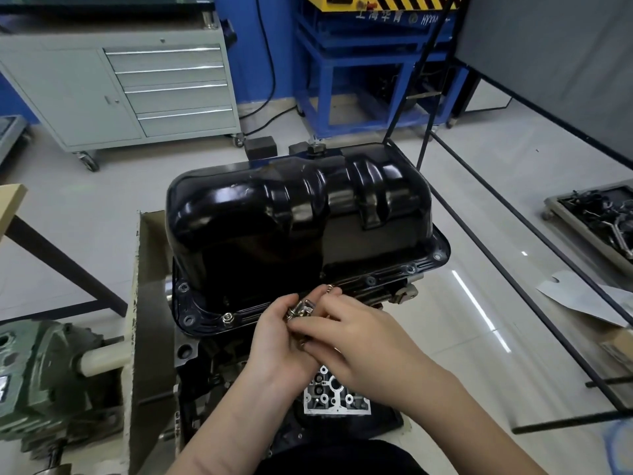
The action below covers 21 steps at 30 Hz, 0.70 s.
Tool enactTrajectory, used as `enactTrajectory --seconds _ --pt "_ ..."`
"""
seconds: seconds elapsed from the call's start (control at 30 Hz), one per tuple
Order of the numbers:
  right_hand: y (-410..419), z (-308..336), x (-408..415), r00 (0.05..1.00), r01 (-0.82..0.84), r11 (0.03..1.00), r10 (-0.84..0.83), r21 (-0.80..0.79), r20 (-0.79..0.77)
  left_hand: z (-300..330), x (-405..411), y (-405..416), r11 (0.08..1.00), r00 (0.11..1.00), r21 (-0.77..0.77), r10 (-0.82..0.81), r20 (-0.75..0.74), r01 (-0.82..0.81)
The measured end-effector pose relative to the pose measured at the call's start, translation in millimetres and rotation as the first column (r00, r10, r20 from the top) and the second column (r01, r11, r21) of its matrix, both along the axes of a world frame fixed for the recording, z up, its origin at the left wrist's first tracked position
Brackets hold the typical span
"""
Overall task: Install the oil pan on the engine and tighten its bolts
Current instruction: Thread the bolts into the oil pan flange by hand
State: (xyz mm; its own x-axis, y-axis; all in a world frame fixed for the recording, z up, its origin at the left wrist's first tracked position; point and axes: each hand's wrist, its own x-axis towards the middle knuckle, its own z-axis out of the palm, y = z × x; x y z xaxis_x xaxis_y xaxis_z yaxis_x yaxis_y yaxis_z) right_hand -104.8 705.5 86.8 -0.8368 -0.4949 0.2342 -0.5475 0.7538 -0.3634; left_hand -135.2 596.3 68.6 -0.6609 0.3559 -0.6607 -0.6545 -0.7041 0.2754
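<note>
Your left hand (279, 341) cups loose bolts (301, 308); your right hand (346, 332) pinches one. A fumbled bolt could fall into the engine (337, 395) below the oil pan (291, 214).

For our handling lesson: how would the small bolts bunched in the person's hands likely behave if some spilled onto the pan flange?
The bolts look like bright metal, so probably stiff and dense for their size. Their round shanks would likely roll off the narrow, sloping flange of the oil pan. Loosely bunched between the left hand and right hand, they could slip out.
</note>
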Motion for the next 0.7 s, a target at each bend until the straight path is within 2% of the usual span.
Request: enactTrajectory --seconds 0.07,0.2,0.23,0.3,0.37,0.43,0.5,0.57,0.7 --pt "2.3 -2.7 -0.5 0.998 -0.013 0.999 0.016 -0.042 0.064 -0.1 1.2 0.6 1.0 1.0 0.009 0.012 0.003 -0.012" --pt "6.1 -3.4 -1.9 0.997 -0.041 0.99 0.049 -0.136 0.058 1.5 0.9 2.4 0.999 0.999 0.028 0.034 0.018 -0.035" --pt "7.9 -2.3 -3.0 0.997 -0.019 0.977 0.035 -0.213 0.074 1.8 0.2 2.3 0.998 0.999 0.036 0.041 0.021 -0.042" --pt "16.3 -2.9 -5.9 0.993 0.089 0.886 -0.045 -0.455 0.107 1.7 -0.7 0.8 0.994 0.996 0.073 0.076 0.036 -0.078" --pt "32.7 -5.5 -14.8 0.959 0.283 0.726 -0.21 -0.627 0.19 0.4 -0.7 -1.7 0.991 0.994 0.088 0.099 0.039 -0.103" --pt "51.9 -15.2 -26.5 0.879 0.476 0.633 -0.375 -0.611 0.296 -0.8 0.1 -4.1 0.992 0.993 0.071 0.106 0.044 -0.109" --pt "65.1 -26.0 -34.6 0.805 0.593 0.633 -0.477 -0.498 0.352 -1.8 1.2 -5.3 0.991 0.993 0.067 0.109 0.049 -0.112" --pt "69.3 -34.0 -38.4 0.778 0.628 0.629 -0.501 -0.458 0.379 -2.4 1.6 -5.7 0.992 0.993 0.063 0.107 0.053 -0.11" --pt "69.4 -35.2 -41.6 0.788 0.615 0.656 -0.501 -0.437 0.358 -2.1 1.6 -4.7 0.993 0.993 0.054 0.103 0.059 -0.106"
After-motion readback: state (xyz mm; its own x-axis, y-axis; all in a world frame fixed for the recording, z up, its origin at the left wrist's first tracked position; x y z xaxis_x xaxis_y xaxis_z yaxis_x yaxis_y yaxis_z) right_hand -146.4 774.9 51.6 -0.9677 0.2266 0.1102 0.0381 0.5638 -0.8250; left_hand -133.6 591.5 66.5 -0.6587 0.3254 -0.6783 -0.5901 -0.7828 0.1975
